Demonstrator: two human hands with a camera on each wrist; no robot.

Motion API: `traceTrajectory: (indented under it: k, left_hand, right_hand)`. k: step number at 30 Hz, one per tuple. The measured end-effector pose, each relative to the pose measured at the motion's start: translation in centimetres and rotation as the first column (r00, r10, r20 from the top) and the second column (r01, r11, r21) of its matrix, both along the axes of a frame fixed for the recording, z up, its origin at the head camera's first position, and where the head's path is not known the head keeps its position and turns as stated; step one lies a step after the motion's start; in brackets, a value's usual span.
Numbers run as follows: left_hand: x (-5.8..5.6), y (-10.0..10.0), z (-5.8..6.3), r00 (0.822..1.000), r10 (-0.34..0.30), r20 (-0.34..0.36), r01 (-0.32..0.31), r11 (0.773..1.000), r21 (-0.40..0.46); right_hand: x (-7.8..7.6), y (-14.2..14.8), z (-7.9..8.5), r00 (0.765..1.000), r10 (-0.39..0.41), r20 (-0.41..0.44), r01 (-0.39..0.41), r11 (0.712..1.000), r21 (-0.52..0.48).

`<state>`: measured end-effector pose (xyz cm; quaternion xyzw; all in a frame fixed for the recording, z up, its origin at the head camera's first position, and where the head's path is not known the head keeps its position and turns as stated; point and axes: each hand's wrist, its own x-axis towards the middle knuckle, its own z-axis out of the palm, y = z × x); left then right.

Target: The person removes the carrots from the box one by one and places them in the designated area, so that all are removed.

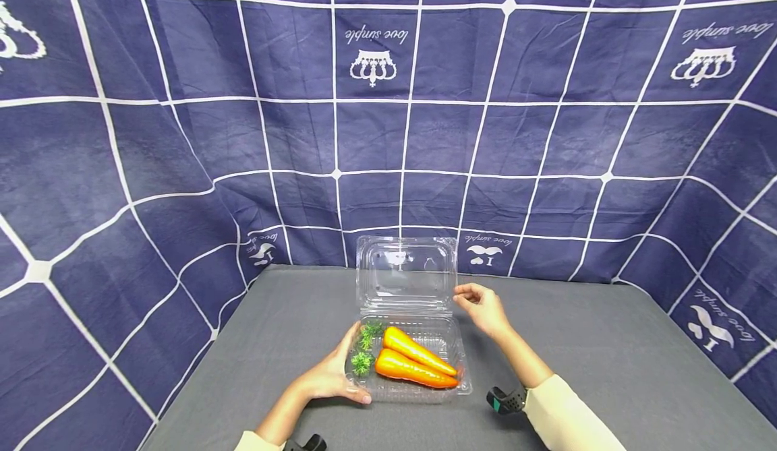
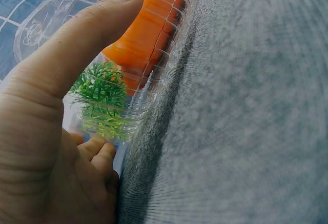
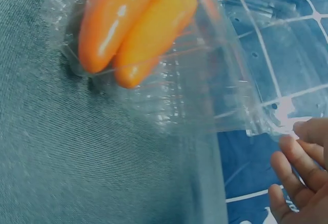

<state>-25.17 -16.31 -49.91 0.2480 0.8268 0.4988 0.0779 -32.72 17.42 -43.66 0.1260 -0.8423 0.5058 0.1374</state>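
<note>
1. Head view: a clear container (image 1: 403,390) sits on the grey bench (image 1: 546,343), lower centre of the frame, its lid (image 1: 407,276) raised at the far side.
2. Two orange carrots (image 1: 408,369) with green tops (image 1: 362,363) lie inside, slanting down rightward.
3. The left hand (image 1: 330,375) grips the container's left side, thumb along the front.
4. The right hand (image 1: 487,313) has bent fingers at the lid's right edge; whether they pinch it, I cannot tell.
</note>
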Motion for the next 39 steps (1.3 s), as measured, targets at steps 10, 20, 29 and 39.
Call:
traceTrajectory:
  k: [10, 20, 29, 39]
  left_hand:
    - [0.1, 0.0, 0.0, 1.0, -0.01, -0.01, 0.01, 1.0, -0.001]
    - [0.1, 0.0, 0.2, 1.0, -0.005, -0.012, 0.005, 1.0, -0.009]
    - [0.1, 0.0, 0.0, 1.0, -0.002, -0.02, 0.001, 1.0, -0.022]
    - [0.1, -0.1, 0.0, 1.0, -0.004, -0.022, 0.004, 1.0, -0.015]
  right_hand:
    - [-0.2, -0.7, -0.9, 0.995, -0.085, 0.047, 0.084, 0.996, 0.012]
    - [-0.2, -1.0, -1.3, 0.987, -0.085, 0.133, 0.087, 0.996, -0.009]
    - [0.0, -1.3, -1.6, 0.961, -0.107, 0.254, 0.126, 0.99, -0.06]
    - [0.2, -1.5, -1.8, 0.943, -0.111, 0.313, 0.15, 0.983, -0.105]
